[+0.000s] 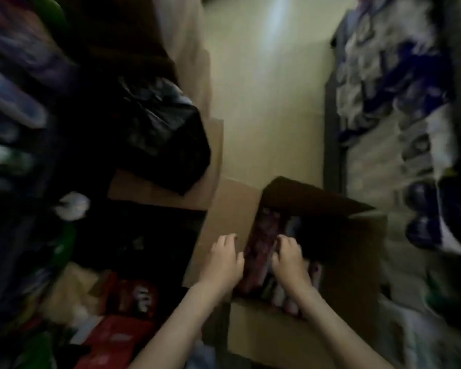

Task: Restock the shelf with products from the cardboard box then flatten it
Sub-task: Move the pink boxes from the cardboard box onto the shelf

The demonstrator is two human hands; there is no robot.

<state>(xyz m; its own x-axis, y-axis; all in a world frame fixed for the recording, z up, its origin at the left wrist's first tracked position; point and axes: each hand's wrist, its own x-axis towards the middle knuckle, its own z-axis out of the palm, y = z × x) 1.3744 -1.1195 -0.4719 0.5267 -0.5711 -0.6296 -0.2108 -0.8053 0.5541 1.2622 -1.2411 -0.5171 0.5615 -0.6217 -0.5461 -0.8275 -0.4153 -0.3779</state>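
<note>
An open cardboard box [357, 262] stands on the floor in front of me, flaps spread outward. Inside it, a long reddish-purple pack [261, 246] lies along the left wall, with more packed products [285, 294] beside it. My left hand [224, 259] curls over the pack's left side at the box edge. On the pack's right side, my right hand [290, 259] reaches into the box, fingers bent around it. Both hands seem to grip the pack; blur hides the fingertips. Shelves with products line the left [16, 102] and the right [399, 115].
A black plastic bag [165, 139] lies on flattened cardboard [155, 193] to the left of the box. Red packets [123, 315] crowd the lower left shelf. A pale floor aisle [266, 102] runs ahead between the shelves. The scene is dim and blurred.
</note>
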